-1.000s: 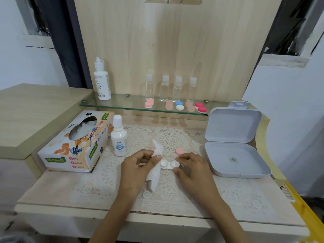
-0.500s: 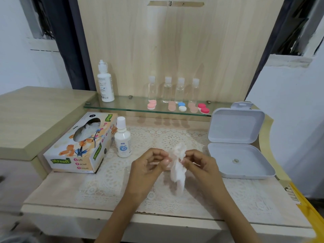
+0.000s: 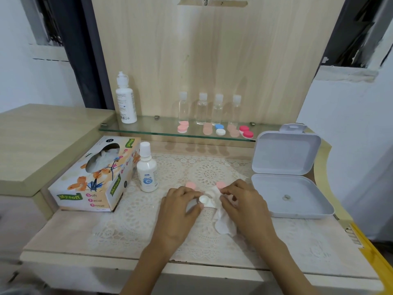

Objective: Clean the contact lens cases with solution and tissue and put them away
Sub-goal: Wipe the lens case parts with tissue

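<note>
Item, wiping step: your left hand [image 3: 180, 206] pinches the white lens case [image 3: 204, 200] left of the open box [image 3: 291, 194], your right hand [image 3: 242, 201] presses pinched tissue [image 3: 223, 222] into it; next probably calls for the pink caps [image 3: 190, 185].

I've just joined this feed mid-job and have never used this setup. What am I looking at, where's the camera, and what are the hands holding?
There is no machine here. These are a person's two bare hands, filmed by one wide-angle camera worn on the head, looking forward and down. The left hand grips a small white plastic contact lens case. The right hand pinches a crumpled white tissue against it. Two round pink caps lie on the lace mat just behind. On the person's left stand a small white solution bottle and a floral cardboard tissue box. On the right lies an open pale grey plastic box, lid up.
</note>
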{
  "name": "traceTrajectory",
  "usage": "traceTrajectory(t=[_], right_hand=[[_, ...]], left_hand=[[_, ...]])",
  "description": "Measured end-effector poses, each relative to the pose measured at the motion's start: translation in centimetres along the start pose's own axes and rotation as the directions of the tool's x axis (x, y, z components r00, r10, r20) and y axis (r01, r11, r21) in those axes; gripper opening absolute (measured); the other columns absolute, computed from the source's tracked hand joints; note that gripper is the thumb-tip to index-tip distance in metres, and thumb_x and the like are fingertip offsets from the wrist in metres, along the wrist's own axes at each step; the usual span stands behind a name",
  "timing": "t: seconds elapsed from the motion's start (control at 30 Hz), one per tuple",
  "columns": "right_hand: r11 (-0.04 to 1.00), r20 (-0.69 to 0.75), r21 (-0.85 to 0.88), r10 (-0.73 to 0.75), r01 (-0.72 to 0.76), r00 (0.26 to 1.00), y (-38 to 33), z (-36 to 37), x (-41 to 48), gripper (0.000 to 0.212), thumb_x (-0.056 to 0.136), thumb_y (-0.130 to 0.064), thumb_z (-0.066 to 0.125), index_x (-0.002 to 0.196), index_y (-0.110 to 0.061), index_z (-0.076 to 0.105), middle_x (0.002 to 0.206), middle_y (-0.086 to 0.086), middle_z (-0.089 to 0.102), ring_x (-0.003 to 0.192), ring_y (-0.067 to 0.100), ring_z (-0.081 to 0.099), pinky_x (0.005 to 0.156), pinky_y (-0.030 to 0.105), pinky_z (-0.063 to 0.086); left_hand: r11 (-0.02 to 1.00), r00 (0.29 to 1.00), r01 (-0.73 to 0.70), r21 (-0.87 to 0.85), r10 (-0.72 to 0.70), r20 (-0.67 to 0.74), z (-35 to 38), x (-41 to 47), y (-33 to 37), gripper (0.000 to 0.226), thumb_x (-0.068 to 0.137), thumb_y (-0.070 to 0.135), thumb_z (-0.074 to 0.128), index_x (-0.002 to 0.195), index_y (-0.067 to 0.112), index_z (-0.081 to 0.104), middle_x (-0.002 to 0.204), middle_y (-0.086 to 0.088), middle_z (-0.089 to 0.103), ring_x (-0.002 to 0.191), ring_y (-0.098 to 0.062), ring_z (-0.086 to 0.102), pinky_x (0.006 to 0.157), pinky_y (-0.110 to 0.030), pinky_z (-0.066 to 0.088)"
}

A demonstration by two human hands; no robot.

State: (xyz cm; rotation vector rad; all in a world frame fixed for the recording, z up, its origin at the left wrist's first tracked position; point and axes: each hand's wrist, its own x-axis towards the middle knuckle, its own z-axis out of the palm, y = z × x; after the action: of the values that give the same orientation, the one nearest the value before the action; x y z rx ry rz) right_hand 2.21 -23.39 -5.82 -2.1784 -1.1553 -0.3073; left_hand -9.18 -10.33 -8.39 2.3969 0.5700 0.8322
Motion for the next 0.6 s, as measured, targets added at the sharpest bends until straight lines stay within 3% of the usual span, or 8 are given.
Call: traceTrajectory(t=[0.13, 0.27, 0.43, 0.6], right_hand=[[0.997, -0.010, 0.029, -0.078, 0.078, 0.997, 0.16, 0.67, 0.13, 0.010, 0.082, -0.013, 0.066, 0.086, -0.019, 0.073, 0.081, -0.005, 0.065, 0.067, 0.013, 0.060, 0.057, 0.031, 0.050], [0.990, 0.064, 0.013, -0.140, 0.140, 0.988, 0.04, 0.41, 0.12, 0.023, 0.082, -0.022, 0.052, 0.079, -0.012, 0.073, 0.081, -0.002, 0.062, 0.066, 0.015, 0.061, 0.056, 0.034, 0.052], [0.991, 0.172, 0.006, -0.133, 0.134, 0.976, 0.07, 0.05, 0.23, 0.022, 0.081, -0.027, 0.062, 0.087, -0.010, 0.074, 0.090, -0.001, 0.058, 0.072, 0.017, 0.059, 0.055, 0.015, 0.036], [0.995, 0.168, 0.029, -0.097, 0.094, 0.981, 0.28, 0.64, 0.80, 0.009, 0.085, -0.013, 0.065, 0.089, -0.009, 0.073, 0.092, -0.001, 0.054, 0.077, 0.017, 0.056, 0.057, 0.013, 0.033]], left_hand=[[1.000, 1.000, 0.007, 0.012, -0.007, -0.011, 0.05, -0.14, -0.02, 0.022, 0.086, 0.031, 0.063, 0.108, 0.028, 0.066, 0.108, 0.015, 0.057, 0.106, -0.008, 0.045, 0.096, -0.029, 0.036], [0.999, 1.000, 0.013, 0.032, -0.013, -0.015, 0.18, -0.21, -0.14, 0.021, 0.086, 0.031, 0.062, 0.106, 0.028, 0.066, 0.108, 0.015, 0.057, 0.106, -0.007, 0.045, 0.095, -0.029, 0.037], [0.999, 1.000, 0.011, 0.046, -0.011, -0.010, 0.30, -0.03, -0.11, 0.021, 0.085, 0.035, 0.061, 0.105, 0.030, 0.066, 0.106, 0.017, 0.057, 0.104, -0.008, 0.046, 0.092, -0.029, 0.038], [0.994, 1.000, 0.002, 0.109, -0.005, 0.027, 0.21, -0.07, 0.22, 0.030, 0.087, 0.045, 0.057, 0.116, 0.038, 0.061, 0.108, 0.019, 0.050, 0.105, -0.003, 0.038, 0.085, -0.019, 0.022]])
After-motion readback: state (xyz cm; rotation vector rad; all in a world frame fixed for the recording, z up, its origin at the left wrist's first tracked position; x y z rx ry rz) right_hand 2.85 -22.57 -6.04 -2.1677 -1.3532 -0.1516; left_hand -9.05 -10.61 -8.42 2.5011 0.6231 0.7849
